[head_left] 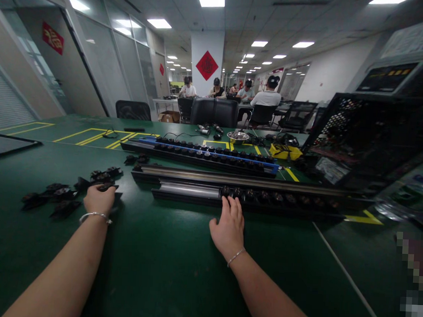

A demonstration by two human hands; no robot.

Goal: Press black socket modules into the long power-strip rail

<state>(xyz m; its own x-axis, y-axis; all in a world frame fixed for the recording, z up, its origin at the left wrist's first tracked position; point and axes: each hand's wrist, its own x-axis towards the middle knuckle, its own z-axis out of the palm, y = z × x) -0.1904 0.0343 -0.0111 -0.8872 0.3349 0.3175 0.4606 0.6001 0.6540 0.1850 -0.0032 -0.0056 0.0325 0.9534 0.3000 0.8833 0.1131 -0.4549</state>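
Note:
My left hand (pixel 99 200) is at the left, its fingers closed round a small black module (pixel 107 188) that they partly hide. Loose black modules (pixel 61 191) of the same look lie beside and beyond it on the green table. My right hand (pixel 228 227) reaches to a long black rail (pixel 188 200), fingers stretched out and thumb apart. Its fingertips rest at the rail's front edge, by the leftmost of several round black modules (pixel 250 195) seated in a row. To the left of that row the rail shows a bare silvery channel (pixel 189 189).
Behind lie another dark rail (pixel 203 175) and a rail with a blue strip (pixel 197 152) and many modules. A metal bowl (pixel 237 137), a yellow box (pixel 285 152) and a black perforated case (pixel 334 122) stand farther back. Several people sit at distant tables.

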